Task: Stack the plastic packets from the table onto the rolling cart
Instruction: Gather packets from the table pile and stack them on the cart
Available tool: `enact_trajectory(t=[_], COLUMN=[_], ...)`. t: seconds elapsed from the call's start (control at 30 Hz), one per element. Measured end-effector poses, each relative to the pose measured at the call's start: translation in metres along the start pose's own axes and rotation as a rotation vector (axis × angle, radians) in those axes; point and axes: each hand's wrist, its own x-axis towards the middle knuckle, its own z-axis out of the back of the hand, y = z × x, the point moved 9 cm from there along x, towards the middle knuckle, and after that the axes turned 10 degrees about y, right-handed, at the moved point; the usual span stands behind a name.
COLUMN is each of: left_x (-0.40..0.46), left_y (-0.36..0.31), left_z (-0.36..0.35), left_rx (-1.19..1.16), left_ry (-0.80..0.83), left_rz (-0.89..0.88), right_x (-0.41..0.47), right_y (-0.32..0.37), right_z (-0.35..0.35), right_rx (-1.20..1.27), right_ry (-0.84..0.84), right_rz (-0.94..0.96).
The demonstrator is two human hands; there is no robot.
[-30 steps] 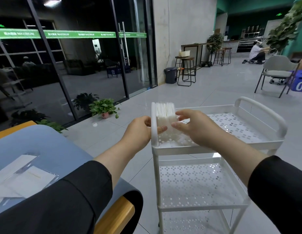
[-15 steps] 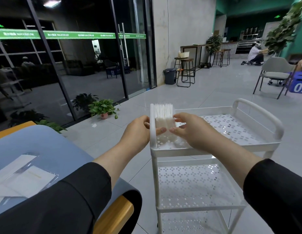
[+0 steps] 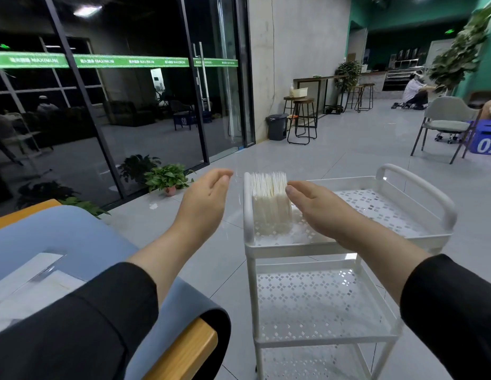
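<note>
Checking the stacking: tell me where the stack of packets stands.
The stack of packets stands upright in the cart's top tray, at its left end, between both open hands.

Center frame: packets (image 3: pixel 270 204) upright in cart (image 3: pixel 414 237) top tray, left corner. Both hands relaxed beside stack, left (image 3: pixel 204 200) apart, right (image 3: pixel 318 207) just by it.

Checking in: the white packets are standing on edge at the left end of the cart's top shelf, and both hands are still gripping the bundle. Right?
Not quite. The head view shows the upright bundle of white plastic packets at the left end of the white perforated rolling cart top shelf, but neither hand grips it: the left hand is open and apart, the right hand open beside it.
</note>
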Motion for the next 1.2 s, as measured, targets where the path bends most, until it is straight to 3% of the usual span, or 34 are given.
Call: enact_trajectory(t=[0.07, 0.17, 0.27, 0.37, 0.57, 0.7, 0.83, 0.97, 1.2], left_x=[0.008, 0.024, 0.031, 0.033, 0.035, 0.038, 0.036, 0.041, 0.039], left_y=[-0.031, -0.062, -0.064, -0.051, -0.042, -0.043, -0.046, -0.055, -0.058], left_z=[-0.005, -0.033, -0.064, -0.074, -0.078, -0.071, -0.077, -0.08, -0.081], left_rx=[0.124, 0.359, 0.582, 0.703, 0.795, 0.681, 0.838, 0.964, 0.964], left_ry=[0.056, 0.29, 0.578, 0.717, 0.711, 0.674, 0.74, 0.699, 0.688], left_rz=[-0.075, -0.135, -0.102, -0.003, -0.029, 0.006, -0.021, -0.063, -0.041], right_x=[0.001, 0.003, 0.004, 0.004, 0.004, 0.0, -0.002, -0.003, -0.007], right_y=[-0.001, 0.002, 0.008, 0.009, 0.007, 0.009, 0.009, 0.012, 0.013], right_z=[-0.001, -0.006, -0.01, -0.011, -0.005, -0.001, -0.002, -0.003, 0.001], right_rx=[-0.019, -0.099, -0.17, -0.176, -0.165, -0.147, -0.136, -0.151, -0.132], right_ry=[0.021, 0.052, 0.052, 0.05, 0.018, -0.015, -0.009, -0.005, -0.026], right_rz=[0.006, 0.036, 0.076, 0.093, 0.084, 0.069, 0.049, 0.05, 0.047])
